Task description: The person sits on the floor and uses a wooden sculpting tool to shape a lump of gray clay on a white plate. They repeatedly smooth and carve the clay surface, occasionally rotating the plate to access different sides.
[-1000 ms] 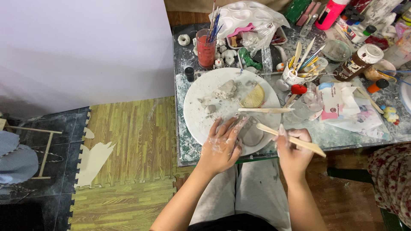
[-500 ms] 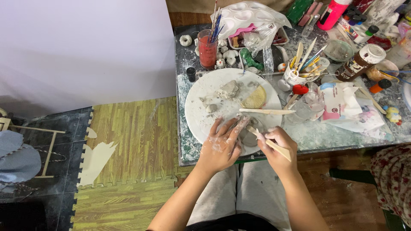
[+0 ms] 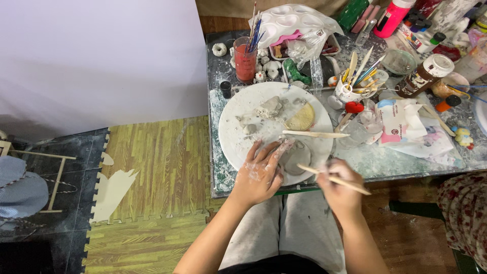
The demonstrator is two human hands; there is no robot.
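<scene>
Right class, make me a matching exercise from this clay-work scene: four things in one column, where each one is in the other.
1. left hand
2. wooden stick
3. red brush cup
4. flat wooden tool

A. held in the right hand
B. lying across the white board's right side
C. resting on the board's near edge
D. standing behind the board

Pairs: 1-C, 2-A, 3-D, 4-B

Left hand [image 3: 258,175] on grey clay disc [image 3: 296,157], right hand [image 3: 341,189] gripping wooden stick [image 3: 332,178].
</scene>
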